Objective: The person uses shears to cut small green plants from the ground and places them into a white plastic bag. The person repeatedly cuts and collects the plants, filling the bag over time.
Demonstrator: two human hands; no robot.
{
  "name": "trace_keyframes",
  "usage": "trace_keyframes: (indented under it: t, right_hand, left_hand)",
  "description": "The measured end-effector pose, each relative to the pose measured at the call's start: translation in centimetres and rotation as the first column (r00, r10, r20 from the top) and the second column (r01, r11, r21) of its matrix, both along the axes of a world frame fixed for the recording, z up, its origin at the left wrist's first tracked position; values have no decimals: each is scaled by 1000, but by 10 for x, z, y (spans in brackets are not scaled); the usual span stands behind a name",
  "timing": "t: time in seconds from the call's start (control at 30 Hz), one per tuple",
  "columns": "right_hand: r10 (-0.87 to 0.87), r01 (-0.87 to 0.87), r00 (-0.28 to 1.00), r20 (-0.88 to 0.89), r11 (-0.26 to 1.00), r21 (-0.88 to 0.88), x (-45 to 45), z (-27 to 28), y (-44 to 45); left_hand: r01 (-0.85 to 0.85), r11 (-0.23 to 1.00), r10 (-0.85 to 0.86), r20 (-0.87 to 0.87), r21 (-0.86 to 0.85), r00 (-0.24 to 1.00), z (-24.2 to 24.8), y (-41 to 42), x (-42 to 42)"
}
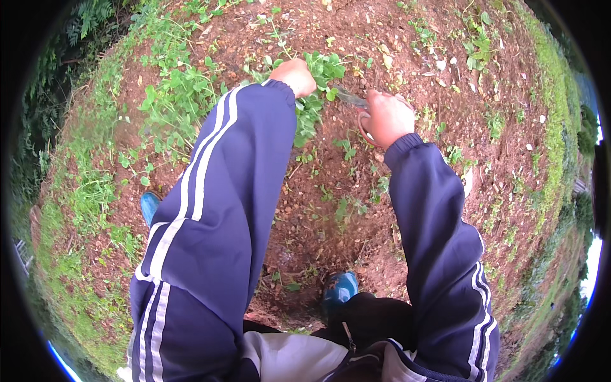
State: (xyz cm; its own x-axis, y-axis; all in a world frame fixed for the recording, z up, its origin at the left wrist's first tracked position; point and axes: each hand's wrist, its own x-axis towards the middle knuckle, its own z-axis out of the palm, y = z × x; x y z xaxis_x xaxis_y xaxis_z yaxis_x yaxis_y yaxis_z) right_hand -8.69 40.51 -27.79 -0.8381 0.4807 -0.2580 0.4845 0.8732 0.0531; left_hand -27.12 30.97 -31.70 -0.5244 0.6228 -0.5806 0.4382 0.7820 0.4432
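Note:
My left hand [295, 77] is closed around a bunch of leafy green shoots [309, 117], whose leaves stick out on its right side and hang below it. To the right, my right hand [391, 117] grips a pair of scissors [352, 99] by reddish looped handles. The blades point left at the bunch, close to its leaves. How far apart the blades are is hard to tell, as they look blurred. My fingers hide most of the handles, and the stems inside my left fist are out of sight.
Low green plants [179, 100] grow thickly on the left over reddish-brown, stony soil [305, 215]. Smaller seedlings [477, 45] stand at the upper right. My blue boots [341, 286] rest on the soil. A grassy strip [549, 119] borders the right side; dark shrubs [43, 95] line the left.

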Motion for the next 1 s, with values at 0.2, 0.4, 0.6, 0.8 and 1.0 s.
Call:
trace_keyframes:
  t: [0.2, 0.4, 0.6, 0.8, 1.0]
  right_hand:
    - [-32, 38, 993, -117, 998, 48, 9, 17, 3]
    - [179, -125, 960, -214, 961, 246, -16, 4, 8]
    - [247, -220, 963, -105, 951, 218, -53, -6, -5]
    - [56, -52, 988, -147, 998, 31, -33, 13, 2]
    - [55, -38, 973, -223, 996, 78, -2, 24, 2]
  left_hand:
    - [-256, 961, 185, 439, 108, 879, -26, -22, -32]
    - [-262, 951, 216, 253, 166, 943, -7, -10, -22]
    - [-178, 975, 160, 136, 135, 978, -7, -11, -20]
    - [-354, 916, 261, 387, 190, 884, -10, -50, -53]
    - [-393, 740, 316, 234, 546, 919, 14, -144, -113]
